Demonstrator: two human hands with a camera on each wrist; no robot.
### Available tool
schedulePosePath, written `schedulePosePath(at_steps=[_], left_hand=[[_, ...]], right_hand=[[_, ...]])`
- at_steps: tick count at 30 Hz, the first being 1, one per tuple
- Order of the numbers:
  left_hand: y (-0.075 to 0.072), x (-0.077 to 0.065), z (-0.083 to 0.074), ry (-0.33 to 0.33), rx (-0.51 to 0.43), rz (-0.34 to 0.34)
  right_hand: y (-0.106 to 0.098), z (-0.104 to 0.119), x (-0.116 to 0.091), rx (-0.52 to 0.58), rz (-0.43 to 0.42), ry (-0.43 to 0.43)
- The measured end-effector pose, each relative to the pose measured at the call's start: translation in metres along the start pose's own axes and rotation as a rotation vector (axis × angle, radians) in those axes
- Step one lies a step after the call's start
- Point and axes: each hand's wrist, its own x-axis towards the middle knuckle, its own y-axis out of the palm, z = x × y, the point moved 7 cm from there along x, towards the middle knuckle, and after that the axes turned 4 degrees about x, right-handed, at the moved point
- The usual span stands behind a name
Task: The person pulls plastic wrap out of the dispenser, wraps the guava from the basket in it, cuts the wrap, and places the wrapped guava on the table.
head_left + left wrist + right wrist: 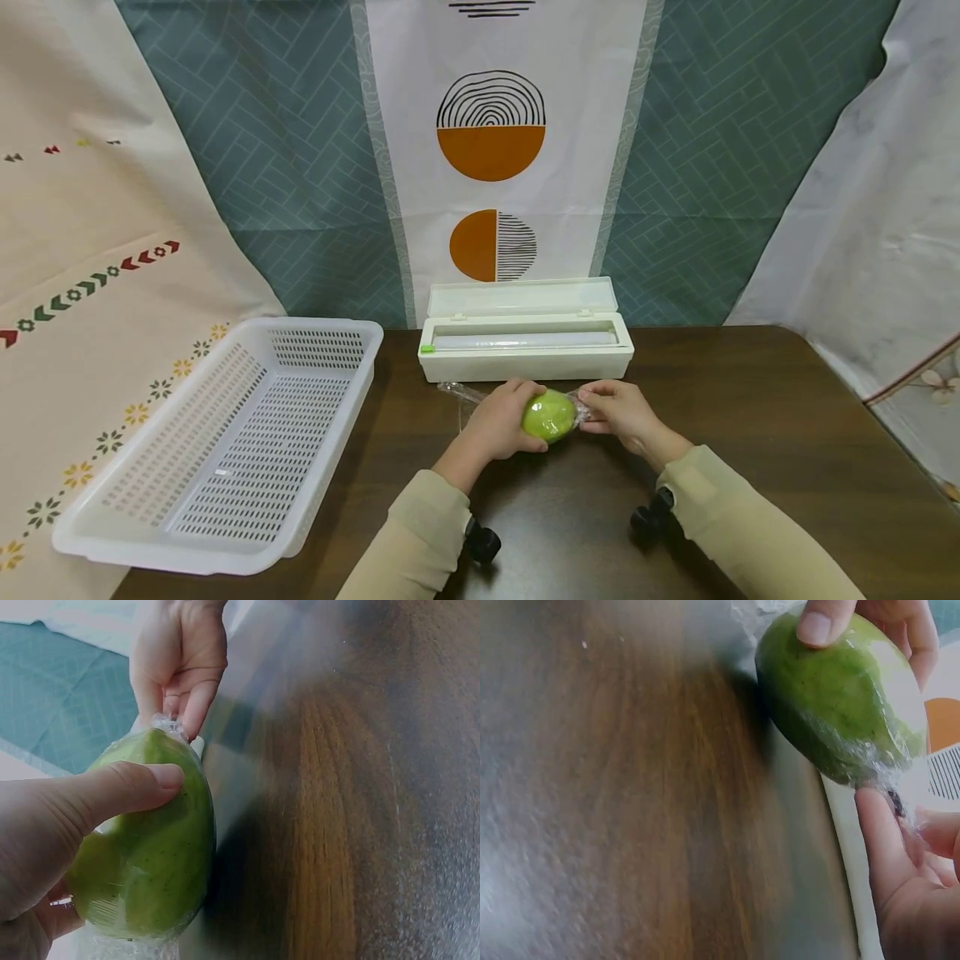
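A green mango (550, 416) is wrapped in clear plastic wrap (889, 776), held above the brown table in front of the wrap box. My left hand (501, 423) grips the mango from its left side, the thumb lying across the skin in the left wrist view. At the fruit's other end, my right hand (624, 417) pinches the gathered tail of the wrap between thumb and fingers. Another twisted tail of wrap sticks out to the left, behind the left hand. The left hand hides part of the mango in the head view.
Behind the hands a white wrap box (525, 364) stands with its lid raised and a roll inside. At the left is a white perforated basket (300, 533). Patterned cloths (300, 167) hang along the back and sides of the brown table (750, 467).
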Motion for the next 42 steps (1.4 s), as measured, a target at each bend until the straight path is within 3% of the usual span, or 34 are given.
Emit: schedulePosePath(at_steps=[2, 4, 8, 11, 14, 19, 26, 30, 35, 42], left_hand=[[0.000, 0.000, 0.000, -0.001, -0.003, 0.003], [0.000, 0.001, 0.000, 0.001, -0.005, 0.007], [-0.001, 0.001, 0.000, 0.004, -0.010, 0.004], [-0.001, 0.002, 0.001, 0.005, -0.011, 0.004], [-0.002, 0.002, 0.002, 0.005, -0.012, 0.007], [-0.002, 0.002, 0.002, 0.007, -0.022, 0.009], [0.000, 0.003, 0.003, 0.017, -0.017, 0.002], [0.000, 0.003, 0.003, 0.021, -0.014, 0.002], [0.000, 0.004, 0.005, 0.018, -0.023, 0.005], [0.000, 0.003, 0.007, 0.017, -0.043, 0.002]], right_hand=[[-0.003, 0.002, -0.001, -0.019, -0.008, -0.004], [-0.006, 0.009, -0.004, -0.101, -0.016, -0.077], [-0.005, 0.032, -0.016, -0.440, -0.040, -0.380], [0.003, 0.044, -0.029, -0.699, 0.010, -0.609], [0.014, 0.044, -0.038, -0.890, 0.118, -0.699], [0.023, 0.033, -0.039, -1.036, 0.205, -0.723], [0.025, 0.035, -0.036, -1.046, 0.174, -0.829], [0.026, 0.037, -0.035, -1.030, 0.181, -0.844], [0.026, 0.036, -0.031, -1.019, 0.171, -0.816], [0.026, 0.031, -0.026, -1.028, 0.148, -0.714]])
